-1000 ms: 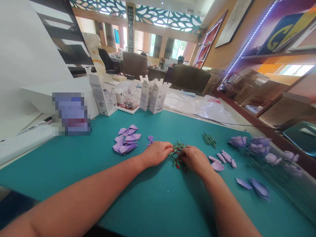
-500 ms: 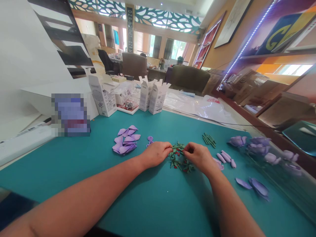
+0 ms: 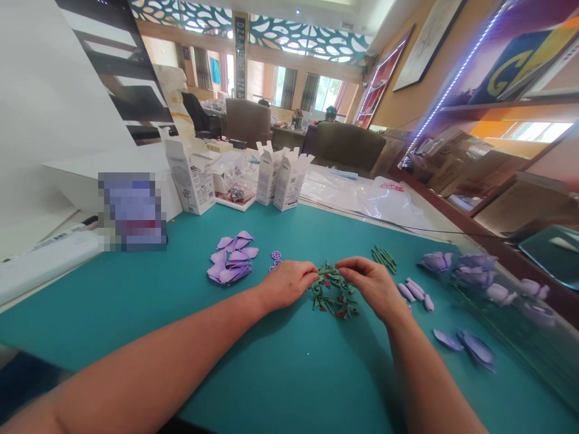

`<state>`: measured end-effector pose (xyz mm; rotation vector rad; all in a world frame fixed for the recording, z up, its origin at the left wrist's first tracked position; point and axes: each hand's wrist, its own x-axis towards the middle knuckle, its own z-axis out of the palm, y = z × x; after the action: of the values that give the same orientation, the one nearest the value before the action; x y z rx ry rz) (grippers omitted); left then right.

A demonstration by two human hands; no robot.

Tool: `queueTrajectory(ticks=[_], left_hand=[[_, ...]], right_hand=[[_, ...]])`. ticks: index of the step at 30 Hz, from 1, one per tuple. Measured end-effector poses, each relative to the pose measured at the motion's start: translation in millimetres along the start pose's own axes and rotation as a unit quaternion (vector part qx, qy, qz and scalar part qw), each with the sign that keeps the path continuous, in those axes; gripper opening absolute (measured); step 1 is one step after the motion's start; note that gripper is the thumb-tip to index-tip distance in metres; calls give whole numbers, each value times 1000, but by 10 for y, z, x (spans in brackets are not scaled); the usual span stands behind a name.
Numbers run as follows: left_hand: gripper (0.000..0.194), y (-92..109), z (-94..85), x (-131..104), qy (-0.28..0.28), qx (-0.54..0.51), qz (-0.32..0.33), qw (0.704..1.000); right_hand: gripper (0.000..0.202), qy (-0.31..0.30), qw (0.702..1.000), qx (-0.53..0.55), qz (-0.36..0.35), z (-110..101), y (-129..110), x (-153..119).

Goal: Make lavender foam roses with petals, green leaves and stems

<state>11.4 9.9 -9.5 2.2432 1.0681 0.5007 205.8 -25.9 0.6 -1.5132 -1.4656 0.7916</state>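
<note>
My left hand [image 3: 292, 282] pinches one end of a thin green stem piece [image 3: 326, 272] at the middle of the teal mat [image 3: 253, 374]. At the stem's other end are the fingertips of my right hand [image 3: 368, 283], pressed close together; what they grip is too small to tell. Below both hands lies a loose pile of green leafy parts with red bits [image 3: 332, 304]. Small purple wheel-shaped pieces [image 3: 275, 255] lie just beyond my left hand. Short green sticks [image 3: 384, 259] and pale purple bud pieces [image 3: 415, 288] sit to the right of my right hand.
Purple petals [image 3: 230, 265] are heaped at left centre. Purple flowers [image 3: 474, 271] and two loose petals [image 3: 477, 349] lie at the right. White boxes [image 3: 289, 181] stand along the back edge. A pixelated upright object [image 3: 133, 211] is at the left. A person sits in the background.
My right hand has shifted slightly up and right, its fingers straighter and its wrist higher. My left hand keeps its pinch on the stem piece. The view has moved slightly.
</note>
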Motion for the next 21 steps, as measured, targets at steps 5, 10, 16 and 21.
queueTrajectory(ticks=[5, 10, 16, 21], left_hand=[[31, 0, 5, -5, 4, -3, 3, 1000], [31, 4, 2, -11, 8, -3, 3, 1000], [31, -2, 1, -6, 4, 1, 7, 1000], [31, -8, 9, -1, -2, 11, 6, 1000]], right_hand=[[25, -1, 1000, -4, 7, -10, -9, 1], [23, -6, 999, -34, 3, -17, -11, 0], [23, -10, 997, -79, -16, -33, 13, 8], [22, -10, 991, -127, -43, -47, 47, 14]])
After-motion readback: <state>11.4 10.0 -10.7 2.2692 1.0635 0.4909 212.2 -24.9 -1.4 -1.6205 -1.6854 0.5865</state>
